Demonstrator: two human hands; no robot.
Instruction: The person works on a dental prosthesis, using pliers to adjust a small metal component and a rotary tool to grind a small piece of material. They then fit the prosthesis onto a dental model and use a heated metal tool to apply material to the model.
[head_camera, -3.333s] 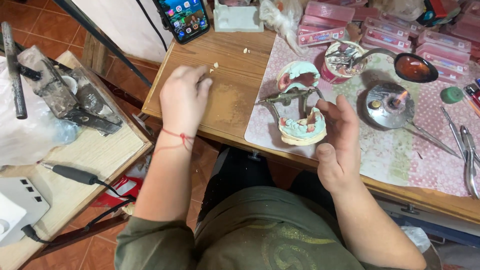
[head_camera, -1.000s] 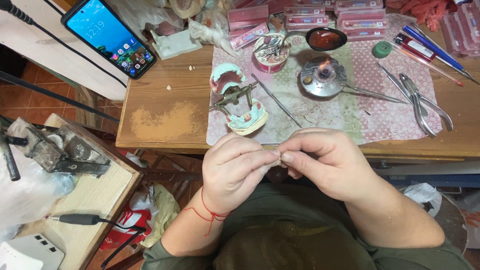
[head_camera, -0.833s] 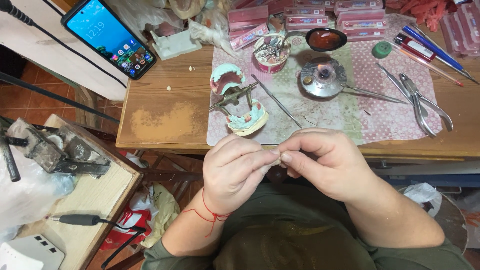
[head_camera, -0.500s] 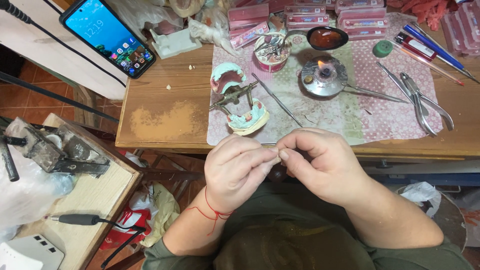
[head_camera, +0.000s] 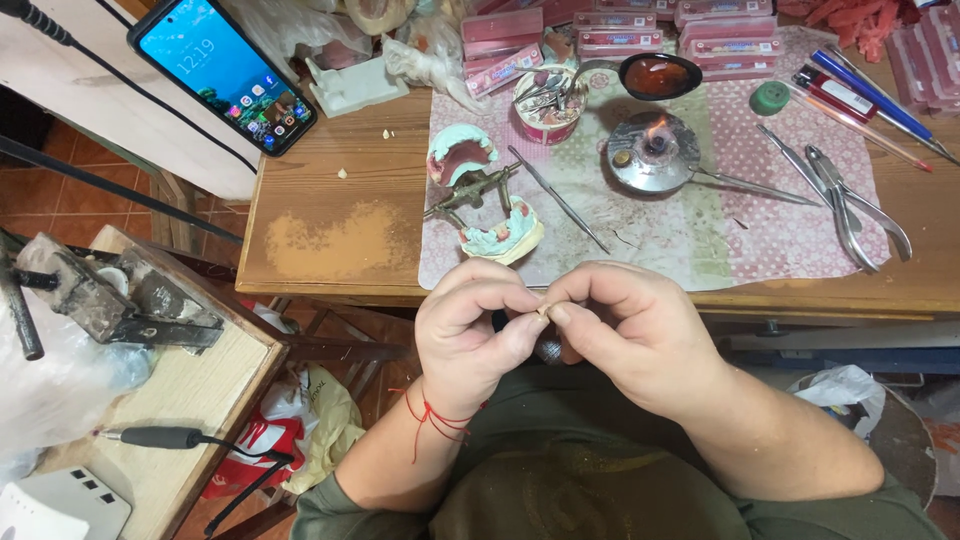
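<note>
**A:** What are the hands doing?

**B:** Both hands meet just below the near edge of the wooden table (head_camera: 330, 240), over the person's lap. The left hand (head_camera: 470, 335) and the right hand (head_camera: 625, 330) are curled, fingertips pressed together, pinching a tiny pale piece (head_camera: 543, 311) between them. It is too small to tell exactly what it is.

**A:** So both grips are closed?

**B:** Yes, each hand is closed on that small piece, thumbs and forefingers touching at it. A red string circles the left wrist.

**A:** What lies around the grip?

**B:** Just beyond the grip, on a patterned mat (head_camera: 700, 230), sits a dental model on a metal hinged frame (head_camera: 485, 200), with pale green bases and pink gums. Further beyond and to the right of the grip, a small burner (head_camera: 655, 150) shows a lit flame. Well to the right lie pliers (head_camera: 855, 205). Far beyond the grip to the left, a phone (head_camera: 222, 72) rests with its screen lit.
</note>
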